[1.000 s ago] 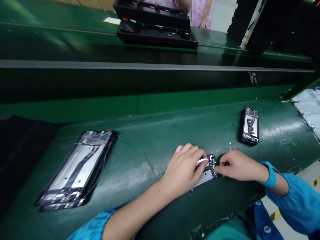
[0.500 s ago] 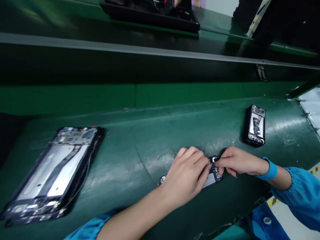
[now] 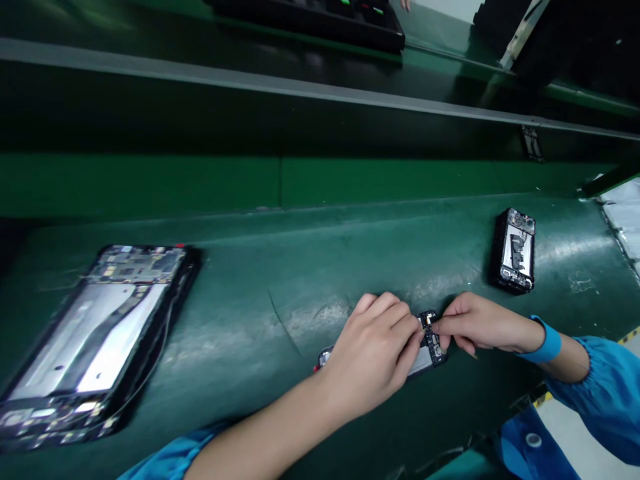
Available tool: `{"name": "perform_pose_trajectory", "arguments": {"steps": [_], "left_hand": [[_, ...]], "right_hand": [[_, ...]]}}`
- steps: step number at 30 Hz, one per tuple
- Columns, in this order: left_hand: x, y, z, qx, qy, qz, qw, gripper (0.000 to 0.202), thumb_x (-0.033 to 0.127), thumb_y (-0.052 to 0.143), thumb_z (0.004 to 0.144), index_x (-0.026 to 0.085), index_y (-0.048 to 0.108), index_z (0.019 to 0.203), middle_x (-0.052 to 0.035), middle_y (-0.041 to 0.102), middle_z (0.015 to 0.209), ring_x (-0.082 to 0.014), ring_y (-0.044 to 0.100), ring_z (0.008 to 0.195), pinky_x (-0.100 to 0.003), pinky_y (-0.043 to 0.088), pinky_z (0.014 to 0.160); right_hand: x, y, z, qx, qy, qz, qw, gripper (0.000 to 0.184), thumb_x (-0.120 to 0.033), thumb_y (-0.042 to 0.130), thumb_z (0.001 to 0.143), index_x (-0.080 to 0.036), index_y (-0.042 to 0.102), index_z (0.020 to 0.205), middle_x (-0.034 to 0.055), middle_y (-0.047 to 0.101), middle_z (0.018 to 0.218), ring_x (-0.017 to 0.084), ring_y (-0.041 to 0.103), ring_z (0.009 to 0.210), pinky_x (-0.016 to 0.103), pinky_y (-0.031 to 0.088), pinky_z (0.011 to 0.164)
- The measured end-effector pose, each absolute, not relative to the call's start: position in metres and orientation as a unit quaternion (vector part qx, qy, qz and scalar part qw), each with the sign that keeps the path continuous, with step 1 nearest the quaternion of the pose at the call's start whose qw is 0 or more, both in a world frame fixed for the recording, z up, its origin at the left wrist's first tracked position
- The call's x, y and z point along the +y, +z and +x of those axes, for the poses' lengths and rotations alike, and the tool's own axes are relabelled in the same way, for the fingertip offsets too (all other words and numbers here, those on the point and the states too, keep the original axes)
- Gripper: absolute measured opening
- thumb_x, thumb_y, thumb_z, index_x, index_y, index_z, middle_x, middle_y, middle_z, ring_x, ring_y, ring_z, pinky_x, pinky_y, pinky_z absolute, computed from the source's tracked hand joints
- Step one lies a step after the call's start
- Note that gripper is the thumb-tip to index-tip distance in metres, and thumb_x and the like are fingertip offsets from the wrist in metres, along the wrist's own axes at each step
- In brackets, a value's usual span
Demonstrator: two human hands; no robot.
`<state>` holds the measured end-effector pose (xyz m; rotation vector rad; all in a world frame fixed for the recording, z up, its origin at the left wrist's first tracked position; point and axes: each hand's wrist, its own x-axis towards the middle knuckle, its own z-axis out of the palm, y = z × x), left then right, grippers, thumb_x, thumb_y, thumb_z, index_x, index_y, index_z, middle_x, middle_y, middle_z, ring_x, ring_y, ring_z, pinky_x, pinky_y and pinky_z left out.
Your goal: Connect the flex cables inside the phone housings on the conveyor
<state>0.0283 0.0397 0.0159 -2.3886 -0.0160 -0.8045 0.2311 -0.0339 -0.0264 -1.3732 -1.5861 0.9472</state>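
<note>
An opened phone (image 3: pixel 423 360) with bare circuitry lies on the green bench in front of me. My left hand (image 3: pixel 375 347) is curled over its middle and holds it, hiding much of the phone. At the phone's right end, my right hand (image 3: pixel 463 325) has its thumb and forefinger pinched together against the small dark parts (image 3: pixel 431 327). Whatever sits between those fingertips is hidden or too small to name. Around my right wrist is a blue band (image 3: pixel 547 340).
A stack of opened phones (image 3: pixel 515 252) stands to the right, with a black part on top. More opened phones (image 3: pixel 107 320) lie stacked at left, a thin cable along their side. Another phone (image 3: pixel 532 143) is on the back ledge, and a black tray (image 3: pixel 320 27) above.
My view has shifted slightly, so the left phones sit farther left and the ledge higher. Both hands stay on the phone in almost the same pose. Another person's hand has moved right, beyond the tray.
</note>
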Motion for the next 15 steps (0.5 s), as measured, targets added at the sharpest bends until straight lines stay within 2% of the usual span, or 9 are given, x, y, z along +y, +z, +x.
{"name": "perform_pose_trajectory", "arguments": {"steps": [5,15], "left_hand": [[0.0382,0.0169,0.0278,-0.010,-0.300,-0.905,0.302,0.025,0.024,0.048,0.097,0.015,0.062,0.078,-0.0014,0.054,0.075,-0.0116,0.041,0.084,-0.029,0.021,0.077],[0.0413,0.0179,0.0296,-0.059,-0.288,-0.919,0.263,0.025,0.028,0.048,0.097,0.018,0.064,0.081,-0.0009,0.056,0.076,-0.0121,0.041,0.084,-0.030,0.020,0.077]], "right_hand": [[-0.0348,-0.0253,0.2229,-0.613,0.315,-0.582,0.432,0.039,-0.033,0.048,0.096,-0.004,0.072,0.088,-0.0012,0.045,0.048,-0.001,0.037,0.038,0.006,0.025,0.041],[-0.0344,-0.0198,0.2272,-0.635,0.277,-0.586,0.421,0.035,-0.033,0.052,0.094,-0.006,0.075,0.093,-0.0021,0.045,0.048,-0.002,0.036,0.039,0.007,0.024,0.042]]}}
